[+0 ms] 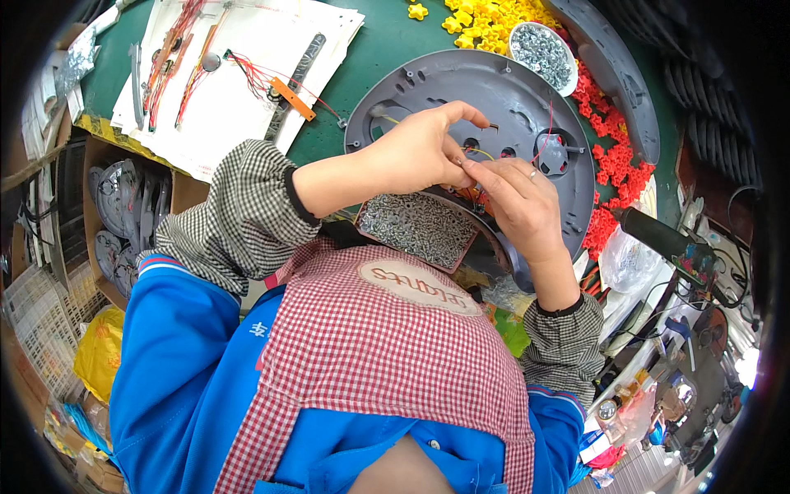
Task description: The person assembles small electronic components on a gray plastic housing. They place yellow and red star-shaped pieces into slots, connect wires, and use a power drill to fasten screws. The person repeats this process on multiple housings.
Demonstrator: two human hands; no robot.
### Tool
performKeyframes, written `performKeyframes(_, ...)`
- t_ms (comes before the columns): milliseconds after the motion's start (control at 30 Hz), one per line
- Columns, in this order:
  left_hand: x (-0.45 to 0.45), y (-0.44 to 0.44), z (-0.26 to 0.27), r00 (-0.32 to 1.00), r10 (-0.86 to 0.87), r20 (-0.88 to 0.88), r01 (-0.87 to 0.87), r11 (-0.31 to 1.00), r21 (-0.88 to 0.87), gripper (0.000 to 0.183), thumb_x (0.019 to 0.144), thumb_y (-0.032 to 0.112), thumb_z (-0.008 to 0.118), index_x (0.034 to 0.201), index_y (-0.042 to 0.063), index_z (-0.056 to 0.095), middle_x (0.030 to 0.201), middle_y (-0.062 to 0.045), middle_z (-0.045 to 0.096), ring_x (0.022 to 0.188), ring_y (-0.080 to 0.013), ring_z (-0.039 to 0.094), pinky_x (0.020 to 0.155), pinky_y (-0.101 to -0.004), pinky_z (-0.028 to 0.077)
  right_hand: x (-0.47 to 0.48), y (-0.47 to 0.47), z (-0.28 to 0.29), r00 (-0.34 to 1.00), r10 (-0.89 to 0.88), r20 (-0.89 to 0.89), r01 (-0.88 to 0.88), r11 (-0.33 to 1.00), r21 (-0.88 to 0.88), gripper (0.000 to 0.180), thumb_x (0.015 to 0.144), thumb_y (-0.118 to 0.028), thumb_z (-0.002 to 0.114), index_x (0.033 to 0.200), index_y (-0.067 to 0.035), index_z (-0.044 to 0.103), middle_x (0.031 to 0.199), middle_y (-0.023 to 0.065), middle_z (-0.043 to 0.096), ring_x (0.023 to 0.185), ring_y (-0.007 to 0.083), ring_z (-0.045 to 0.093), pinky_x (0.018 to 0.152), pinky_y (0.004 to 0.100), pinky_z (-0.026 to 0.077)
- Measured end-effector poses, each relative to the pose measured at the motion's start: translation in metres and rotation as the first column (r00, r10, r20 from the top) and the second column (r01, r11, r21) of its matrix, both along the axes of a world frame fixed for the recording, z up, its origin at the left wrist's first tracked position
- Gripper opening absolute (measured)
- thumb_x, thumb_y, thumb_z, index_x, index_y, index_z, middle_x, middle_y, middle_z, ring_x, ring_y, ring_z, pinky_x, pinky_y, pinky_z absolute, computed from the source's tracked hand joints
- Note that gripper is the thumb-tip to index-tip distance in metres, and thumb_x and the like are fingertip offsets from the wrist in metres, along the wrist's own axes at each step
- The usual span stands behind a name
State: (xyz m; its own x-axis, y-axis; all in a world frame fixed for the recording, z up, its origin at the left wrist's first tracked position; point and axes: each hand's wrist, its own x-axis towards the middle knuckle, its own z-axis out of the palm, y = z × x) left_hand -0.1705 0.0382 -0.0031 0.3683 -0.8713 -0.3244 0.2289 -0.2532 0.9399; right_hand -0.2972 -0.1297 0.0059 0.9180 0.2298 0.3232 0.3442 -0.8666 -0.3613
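My left hand (426,148) and my right hand (518,197) meet above a grey plastic shell (401,92). Their fingertips pinch together at a tiny brownish part, mostly covered by the fingers. The left forefinger is raised, apart from the pinch, with a small dark metal piece (490,127) beside its tip; whether it touches is unclear. A yellow wire (480,152) and a red wire (548,123) run close to the right hand. Below the hands, more wires and an orange part (475,196) are partly hidden. The shell has holes, screw posts and a rounded grey insert (551,153).
A tray of small screws (413,228) lies nearest me. Beyond the shell are a white bowl of metal parts (543,54), yellow star pieces (478,25) and red ones (611,167). Wired speakers (163,62) rest on paper at left; a black-handled power tool (648,231) stands right.
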Motion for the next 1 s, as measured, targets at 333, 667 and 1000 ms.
performKeyframes(333,-0.008,0.005,0.0,0.991,0.123,0.051,-0.122,0.992,-0.015,0.072,0.081,-0.005,0.066,0.144,0.005,0.034,0.082,-0.011,0.071,0.076,-0.0118,0.066,0.07,-0.0255,0.053,0.011,-0.004,-0.008,0.974,0.15,0.169,-0.142,0.988,-0.063,0.031,0.071,-0.011,0.069,0.102,-0.007,0.07,0.105,0.0079,0.067,0.089,0.0235,0.066,0.071,0.0342,0.058)
performKeyframes(667,-0.012,0.008,0.007,0.979,0.122,0.162,-0.128,0.991,0.027,0.067,0.077,0.008,0.075,0.138,0.01,0.047,0.083,-0.008,0.071,0.076,-0.0149,0.066,0.072,-0.0292,0.052,0.015,-0.009,-0.001,0.974,0.148,0.17,-0.116,0.976,-0.185,0.029,0.067,-0.01,0.068,0.096,-0.006,0.069,0.096,0.0064,0.066,0.083,0.0209,0.065,0.067,0.0321,0.055)
performKeyframes(1000,-0.025,0.027,-0.003,0.654,-0.111,0.748,-0.021,0.986,0.165,0.028,0.068,0.027,0.081,0.088,0.009,0.073,0.09,-0.003,0.062,0.088,-0.0245,0.058,0.081,-0.0365,0.048,-0.018,0.012,-0.02,0.934,-0.254,0.252,0.235,0.967,0.101,0.026,0.066,0.003,0.075,0.09,-0.004,0.068,0.086,0.0064,0.065,0.072,0.0223,0.064,0.06,0.0318,0.051)
